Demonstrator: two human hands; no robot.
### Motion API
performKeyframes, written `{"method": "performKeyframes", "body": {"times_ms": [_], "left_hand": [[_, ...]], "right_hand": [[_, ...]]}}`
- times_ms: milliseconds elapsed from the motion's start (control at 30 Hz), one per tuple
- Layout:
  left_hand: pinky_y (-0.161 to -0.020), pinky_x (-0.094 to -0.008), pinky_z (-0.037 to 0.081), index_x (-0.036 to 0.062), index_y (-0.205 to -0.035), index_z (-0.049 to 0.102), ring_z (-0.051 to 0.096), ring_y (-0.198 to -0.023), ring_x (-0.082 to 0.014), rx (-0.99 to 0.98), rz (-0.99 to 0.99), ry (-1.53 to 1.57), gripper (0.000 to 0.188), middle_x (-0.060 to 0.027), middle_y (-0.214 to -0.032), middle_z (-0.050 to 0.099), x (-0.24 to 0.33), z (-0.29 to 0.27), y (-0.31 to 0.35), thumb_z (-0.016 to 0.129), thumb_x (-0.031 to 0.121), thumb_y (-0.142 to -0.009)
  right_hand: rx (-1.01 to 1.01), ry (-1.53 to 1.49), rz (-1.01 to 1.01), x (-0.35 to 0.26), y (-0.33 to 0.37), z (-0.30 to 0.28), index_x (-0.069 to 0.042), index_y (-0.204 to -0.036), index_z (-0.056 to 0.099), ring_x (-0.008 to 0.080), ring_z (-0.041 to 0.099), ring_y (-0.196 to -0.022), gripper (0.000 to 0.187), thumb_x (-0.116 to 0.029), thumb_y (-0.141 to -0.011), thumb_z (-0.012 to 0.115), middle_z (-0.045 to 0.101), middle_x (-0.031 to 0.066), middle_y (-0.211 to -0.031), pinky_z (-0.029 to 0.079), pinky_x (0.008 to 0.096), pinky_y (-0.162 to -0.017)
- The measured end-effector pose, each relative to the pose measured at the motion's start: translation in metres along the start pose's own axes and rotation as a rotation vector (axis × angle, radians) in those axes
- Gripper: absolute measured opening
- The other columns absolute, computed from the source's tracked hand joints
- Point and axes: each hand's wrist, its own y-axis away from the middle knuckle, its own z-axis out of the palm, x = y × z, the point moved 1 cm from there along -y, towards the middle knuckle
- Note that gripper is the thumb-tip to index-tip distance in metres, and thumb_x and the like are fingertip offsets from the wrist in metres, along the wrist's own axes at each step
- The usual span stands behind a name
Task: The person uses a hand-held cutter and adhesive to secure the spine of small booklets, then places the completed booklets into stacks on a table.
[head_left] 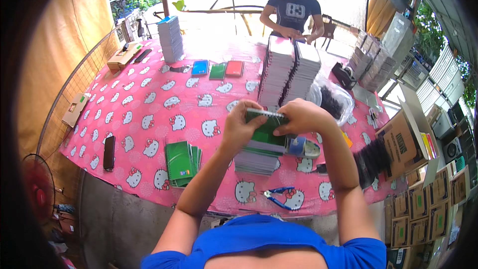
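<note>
My left hand grips the left side of a green spiral notebook, thumb on its cover. At the opposite side, my right hand has its fingers closed at the wire-bound top edge. Just below this notebook stands a stack of notebooks with green covers and pale page edges. Left of it lies a smaller pile of green spiral notebooks. Blue-handled pliers rest spread near the table's front edge. A blue and white roll-like item sits beside the stack, under my right forearm.
Two tall notebook stacks rise ahead, a person behind them. A clear bag of black pieces and cardboard box are right. Blue, green and red notebooks, a phone and another tall stack lie left on the pink-covered table.
</note>
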Motion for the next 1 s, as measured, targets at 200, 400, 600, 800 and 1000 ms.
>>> {"method": "performKeyframes", "body": {"times_ms": [200, 400, 600, 800, 1000], "left_hand": [[-0.073, -0.0246, 0.050, 0.0036, -0.102, 0.053, 0.059, -0.084, -0.0105, -0.024, -0.164, 0.100, 0.027, -0.0039, -0.090, 0.060, 0.008, -0.002, -0.001, 0.068, -0.005, -0.081], [-0.071, -0.0235, 0.048, 0.0029, -0.094, 0.055, 0.059, -0.080, -0.0097, 0.023, -0.071, 0.023, 0.022, -0.0029, -0.086, 0.060, 0.002, 0.001, 0.000, 0.067, -0.007, -0.078], [-0.073, -0.0251, 0.049, 0.0021, -0.092, 0.056, 0.059, -0.082, -0.0121, -0.098, 0.014, 0.070, 0.020, -0.0044, -0.087, 0.059, 0.020, 0.030, 0.008, 0.066, -0.008, -0.077], [-0.075, -0.0231, 0.047, 0.0014, -0.094, 0.055, 0.055, -0.086, -0.0113, -0.315, 0.110, 0.049, 0.023, -0.0045, -0.093, 0.055, 0.028, 0.080, 0.019, 0.066, -0.008, -0.076], [-0.075, -0.0222, 0.046, 0.0019, -0.105, 0.048, 0.053, -0.086, -0.0106, -0.431, 0.102, 0.321, 0.040, -0.0040, -0.092, 0.052, 0.043, 0.126, 0.045, 0.068, -0.011, -0.073]], "right_hand": [[0.096, -0.019, -0.060, -0.014, -0.002, -0.008, -0.002, -0.094, 0.069, 0.0329, 0.066, -0.075, 0.043, -0.040, -0.073, 0.073, 0.065, 0.0191, -0.077, 0.050, 0.0388, -0.068], [0.029, -0.057, -0.034, -0.011, -0.005, 0.004, -0.001, -0.096, 0.067, 0.0346, 0.065, -0.077, 0.041, -0.037, -0.076, 0.071, 0.066, 0.0191, -0.082, 0.050, 0.0413, -0.070], [0.236, -0.130, 0.046, -0.022, 0.051, -0.002, -0.001, -0.086, 0.065, 0.0359, 0.065, -0.078, 0.044, -0.041, -0.071, 0.073, 0.066, 0.0182, -0.079, 0.051, 0.0437, -0.071], [0.641, -0.117, 0.143, -0.022, 0.129, 0.019, 0.002, -0.091, 0.061, 0.0365, 0.062, -0.091, 0.050, -0.038, -0.065, 0.077, 0.063, 0.0205, -0.092, 0.050, 0.0442, -0.077], [0.524, -0.118, 0.358, -0.055, 0.205, 0.010, -0.001, -0.087, 0.066, 0.0356, 0.063, -0.077, 0.041, -0.034, -0.065, 0.076, 0.064, 0.0179, -0.076, 0.049, 0.0448, -0.068]]}}
